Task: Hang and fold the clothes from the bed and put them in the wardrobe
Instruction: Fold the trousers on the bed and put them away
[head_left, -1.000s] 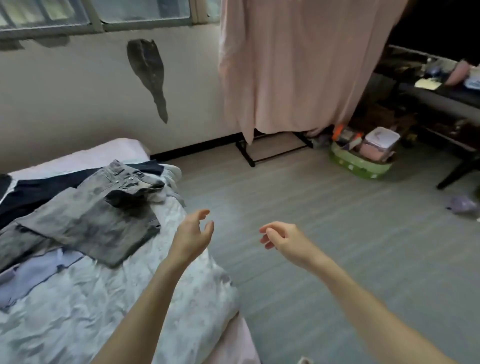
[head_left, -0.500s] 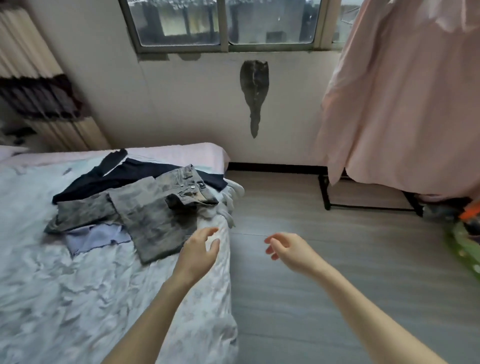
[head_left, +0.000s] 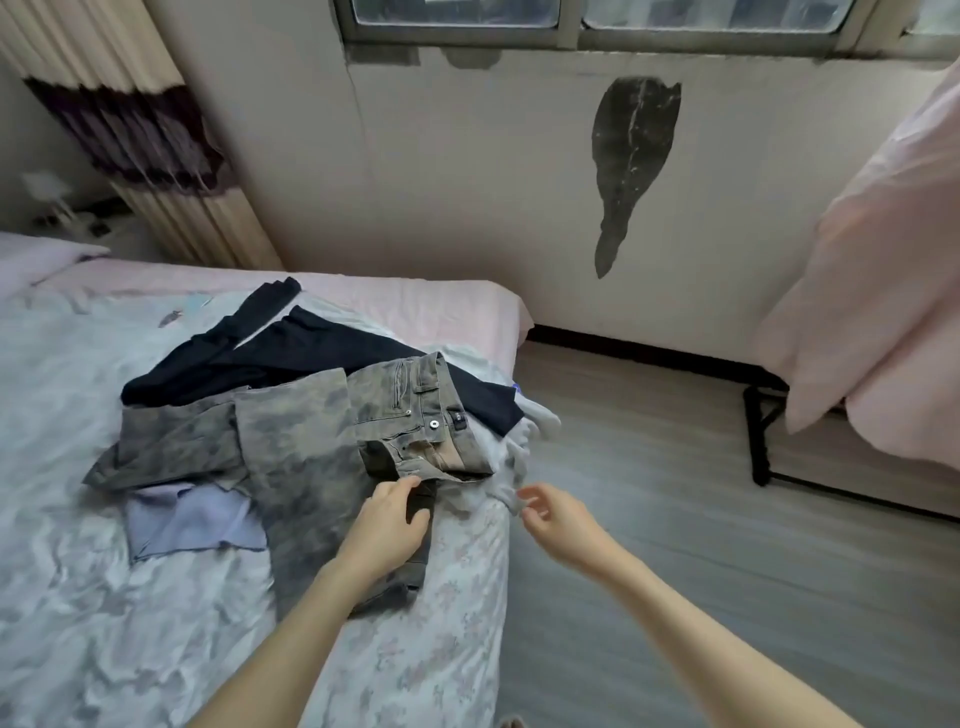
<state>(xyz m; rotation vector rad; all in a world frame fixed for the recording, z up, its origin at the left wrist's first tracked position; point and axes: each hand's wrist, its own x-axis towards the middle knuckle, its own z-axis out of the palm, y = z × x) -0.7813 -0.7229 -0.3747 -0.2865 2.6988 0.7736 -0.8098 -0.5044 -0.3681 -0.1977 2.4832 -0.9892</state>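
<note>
A pile of clothes lies on the bed (head_left: 104, 623) near its right edge. On top are grey washed jeans (head_left: 306, 457), waistband unbuttoned. Under them lie a dark navy garment (head_left: 291, 353), a lilac piece (head_left: 192, 519) and a white garment (head_left: 519, 441) that hangs off the bed's corner. My left hand (head_left: 389, 525) hovers over the jeans just below the fly, fingers relaxed, thumb and forefinger apart. Beside the bed's edge, my right hand (head_left: 556, 519) has loosely curled fingers close to the white garment and holds nothing.
A pink sheet (head_left: 872, 291) hangs over a black drying rack (head_left: 758, 441) at the right. Grey wooden floor (head_left: 675, 545) runs between bed and rack. A striped curtain (head_left: 156, 135) hangs at the back left under the window.
My view has turned left and down toward the bed. Both hands have moved forward to the clothes pile; the left is now over the jeans, the right near the white garment.
</note>
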